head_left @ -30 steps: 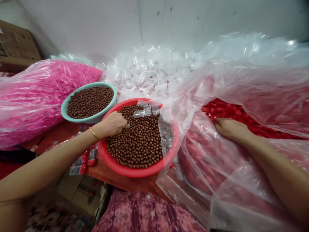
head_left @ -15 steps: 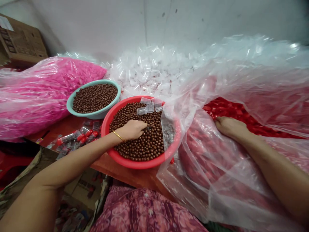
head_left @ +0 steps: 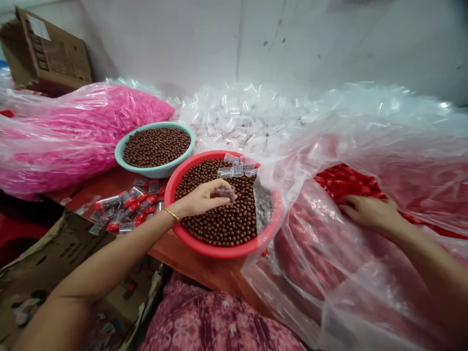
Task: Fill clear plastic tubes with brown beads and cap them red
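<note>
Over the red basin (head_left: 223, 252) of brown balls (head_left: 215, 224), my left hand (head_left: 204, 197) pinches a small clear container (head_left: 225, 192). Several other clear containers (head_left: 237, 169) lie on the balls at the basin's far side. My right hand (head_left: 369, 210) reaches into the opening of a clear plastic bag (head_left: 351, 273), among red caps (head_left: 340, 180). Its fingers point down into the caps, and whatever they may hold is hidden.
A teal basin (head_left: 155, 171) of brown balls stands at the back left, beside a bag of pink pieces (head_left: 95, 131). Red-capped containers (head_left: 131, 204) lie on the red table (head_left: 204, 265). Clear containers are heaped behind; a cardboard box (head_left: 62, 58) is far left.
My left hand has risen from the balls, and the clear container now shows in its fingers. My right hand still reaches among the red caps, its fingers turned lower. The view has shifted slightly.
</note>
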Action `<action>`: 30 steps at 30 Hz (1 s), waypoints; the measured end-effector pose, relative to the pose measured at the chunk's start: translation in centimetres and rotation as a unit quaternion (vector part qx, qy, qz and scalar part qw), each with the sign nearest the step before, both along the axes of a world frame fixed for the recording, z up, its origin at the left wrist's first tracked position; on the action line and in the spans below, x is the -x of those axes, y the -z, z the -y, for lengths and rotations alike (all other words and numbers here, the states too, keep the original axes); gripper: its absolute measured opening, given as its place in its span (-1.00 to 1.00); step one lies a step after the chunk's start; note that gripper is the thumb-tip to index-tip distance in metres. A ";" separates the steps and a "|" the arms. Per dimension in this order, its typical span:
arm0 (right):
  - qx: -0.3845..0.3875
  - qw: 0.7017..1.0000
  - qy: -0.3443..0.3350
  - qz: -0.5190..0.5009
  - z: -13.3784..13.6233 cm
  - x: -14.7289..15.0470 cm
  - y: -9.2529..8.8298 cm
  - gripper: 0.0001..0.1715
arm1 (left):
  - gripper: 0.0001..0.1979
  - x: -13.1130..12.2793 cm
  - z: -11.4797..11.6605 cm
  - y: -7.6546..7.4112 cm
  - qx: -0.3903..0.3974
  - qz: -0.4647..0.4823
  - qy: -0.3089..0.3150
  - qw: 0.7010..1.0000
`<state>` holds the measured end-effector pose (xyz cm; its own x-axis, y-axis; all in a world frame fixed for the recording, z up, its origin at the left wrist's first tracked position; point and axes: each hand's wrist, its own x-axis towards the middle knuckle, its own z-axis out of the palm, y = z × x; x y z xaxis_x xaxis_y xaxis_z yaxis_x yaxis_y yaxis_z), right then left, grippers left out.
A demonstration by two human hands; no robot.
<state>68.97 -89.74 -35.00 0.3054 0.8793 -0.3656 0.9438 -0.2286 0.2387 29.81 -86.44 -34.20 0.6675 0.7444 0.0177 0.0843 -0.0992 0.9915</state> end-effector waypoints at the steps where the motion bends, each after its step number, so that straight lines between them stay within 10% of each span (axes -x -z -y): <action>1: -0.013 1.000 0.019 0.018 0.2 0.1 -0.2 -0.53 | -0.76 -0.2 -0.2 0.2 0.002 0.019 -0.004 1.000; 14: 0.036 0.999 0.018 0.001 -0.5 0.8 0.3 -0.47 | -0.71 0.2 -0.5 0.6 0.094 0.061 -0.005 0.994; 21: -0.174 0.957 0.224 -0.060 1.2 1.0 -1.2 -0.38 | -0.66 0.8 -0.7 0.3 0.150 0.065 0.001 0.987; 26: -0.321 0.831 0.321 -0.320 2.5 4.0 -0.9 -0.53 | -0.77 1.7 -1.6 0.6 -0.111 -0.130 -0.053 0.984; 30: -0.384 0.806 0.245 -0.379 2.8 6.6 -1.2 -0.60 | -0.81 2.2 -2.2 0.8 -0.333 -0.346 0.011 0.877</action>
<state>62.37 -92.53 -33.77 0.6293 0.7771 -0.0152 0.5041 -0.4229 -0.7531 27.63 -84.24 -35.03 0.7042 0.7095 0.0281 0.6338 -0.6459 0.4255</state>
